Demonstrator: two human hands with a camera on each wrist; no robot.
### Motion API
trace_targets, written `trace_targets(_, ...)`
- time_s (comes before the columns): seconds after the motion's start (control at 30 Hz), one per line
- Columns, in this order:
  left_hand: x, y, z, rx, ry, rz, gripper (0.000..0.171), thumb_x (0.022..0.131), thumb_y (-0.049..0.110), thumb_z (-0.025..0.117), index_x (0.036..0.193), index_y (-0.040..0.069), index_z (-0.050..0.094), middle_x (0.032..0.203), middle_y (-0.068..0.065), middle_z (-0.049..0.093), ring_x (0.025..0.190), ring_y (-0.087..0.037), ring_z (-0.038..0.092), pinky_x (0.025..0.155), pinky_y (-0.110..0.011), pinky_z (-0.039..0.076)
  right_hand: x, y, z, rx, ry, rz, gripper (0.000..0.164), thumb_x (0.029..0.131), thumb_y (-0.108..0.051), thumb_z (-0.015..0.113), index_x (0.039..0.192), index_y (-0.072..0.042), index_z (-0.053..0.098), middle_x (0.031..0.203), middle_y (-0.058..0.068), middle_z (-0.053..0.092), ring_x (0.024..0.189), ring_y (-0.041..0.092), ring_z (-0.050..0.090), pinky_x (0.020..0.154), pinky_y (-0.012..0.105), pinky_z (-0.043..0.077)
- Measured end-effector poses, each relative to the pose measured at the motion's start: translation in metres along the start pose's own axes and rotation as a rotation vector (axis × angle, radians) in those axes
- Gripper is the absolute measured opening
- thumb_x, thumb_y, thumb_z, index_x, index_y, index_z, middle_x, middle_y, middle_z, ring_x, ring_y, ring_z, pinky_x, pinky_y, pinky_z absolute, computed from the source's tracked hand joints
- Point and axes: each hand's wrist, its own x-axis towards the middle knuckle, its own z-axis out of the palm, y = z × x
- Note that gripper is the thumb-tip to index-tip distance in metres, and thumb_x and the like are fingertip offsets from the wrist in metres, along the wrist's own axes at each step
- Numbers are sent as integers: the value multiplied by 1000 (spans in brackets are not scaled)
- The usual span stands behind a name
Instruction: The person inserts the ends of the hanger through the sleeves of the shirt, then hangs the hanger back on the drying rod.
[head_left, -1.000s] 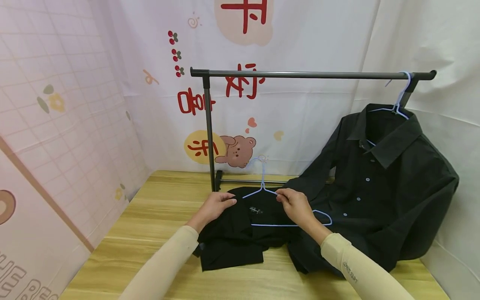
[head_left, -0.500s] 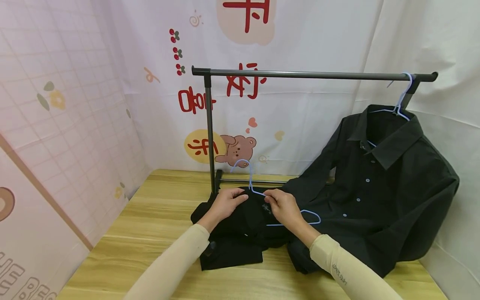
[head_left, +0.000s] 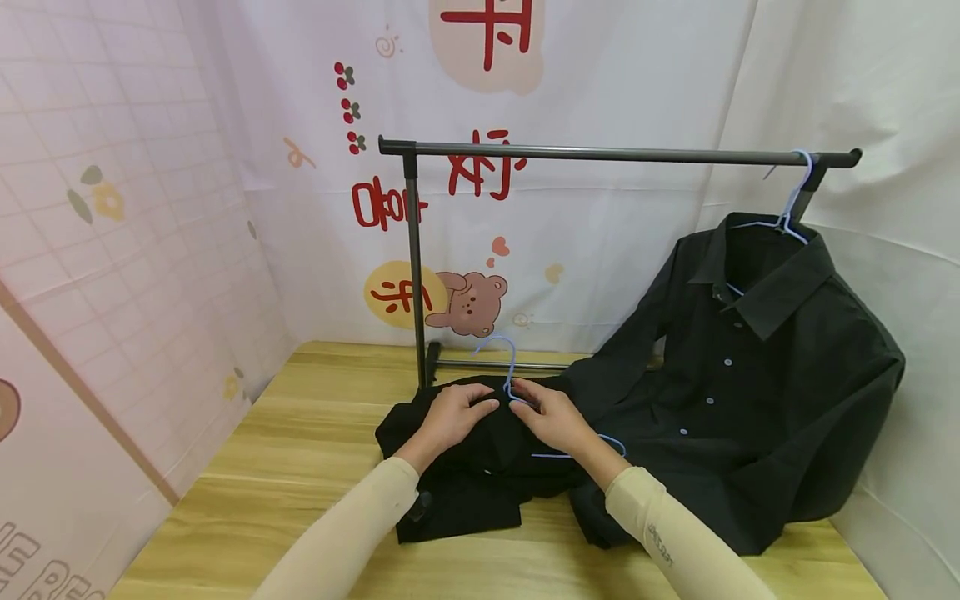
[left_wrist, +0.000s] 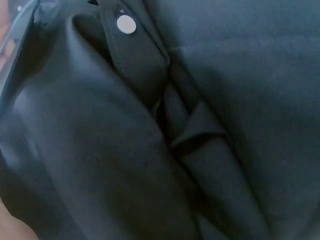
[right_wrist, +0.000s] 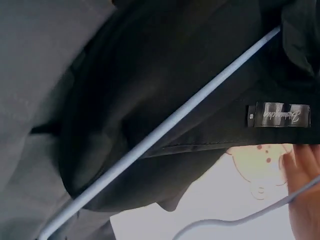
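Note:
A black button shirt point(head_left: 457, 504) lies bunched on the table, with a white button showing on its dark cloth point(left_wrist: 75, 130) in the left wrist view. Inside it sits a pale blue hanger point(head_left: 512, 367), hook upward; its lower right corner pokes out beside my right forearm. My left hand point(head_left: 453, 417) holds the shirt's upper edge between thumb and fingers. Just right of the hook, my right hand point(head_left: 555, 419) holds the hanger's shoulder near its neck. The right wrist view shows the hanger's bar point(right_wrist: 165, 130) crossing the shirt's inside below a collar label point(right_wrist: 282, 115).
A dark metal clothes rack point(head_left: 600, 153) stands behind the hands. From its right end hangs another black shirt point(head_left: 787, 375) on a blue hanger point(head_left: 792, 196), its lower part spreading over the wooden table point(head_left: 300, 450). A printed curtain point(head_left: 615, 250) backs the table.
The right hand and hanger have moved left, deeper into the shirt, and the hook has come lower. My left hand has shifted slightly right. The hanger's left shoulder is now covered.

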Motion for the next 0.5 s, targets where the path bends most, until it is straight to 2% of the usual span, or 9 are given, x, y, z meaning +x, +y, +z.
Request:
trace_targets(0.1, 0, -1, 2, 34, -1, 9, 25, 100, 27, 61, 116, 12, 73, 113, -1, 71, 107, -22, 65, 93, -43, 50, 1, 3, 7, -44, 4, 21, 58, 98, -39, 61, 143, -5, 51, 129, 14, 63, 114, 33, 62, 99, 46, 46)
trace_targets(0.2, 0, -1, 4, 44, 7, 10, 26, 100, 27, 62, 118, 12, 72, 114, -2, 71, 108, -23, 65, 94, -43, 49, 3, 5, 14, -74, 67, 17, 53, 95, -40, 66, 133, -4, 62, 122, 14, 67, 109, 33, 64, 96, 48, 48)
trace_targets(0.23, 0, -1, 4, 41, 12, 10, 26, 100, 27, 62, 118, 11, 72, 114, -3, 71, 108, -23, 65, 94, -43, 49, 3, 5, 16, -78, 103, 12, 48, 94, -38, 68, 128, -4, 65, 124, 12, 67, 114, 31, 62, 95, 48, 49)
trace_targets(0.37, 0, -4, 5, 38, 21, 22, 26, 100, 26, 62, 118, 11, 72, 114, -3, 71, 107, -23, 65, 94, -43, 49, 4, 9, 22, -86, 176, 6, 30, 92, -32, 71, 113, -10, 74, 108, 3, 73, 100, 23, 67, 86, 43, 53)
trace_targets(0.5, -3, -9, 7, 26, 22, 8, 25, 100, 25, 62, 118, 11, 72, 115, -3, 71, 108, -22, 65, 93, -42, 50, 3, 10, 23, -105, 151, 2, 16, 92, -29, 72, 102, -16, 75, 91, -7, 71, 78, 12, 63, 73, 36, 51)
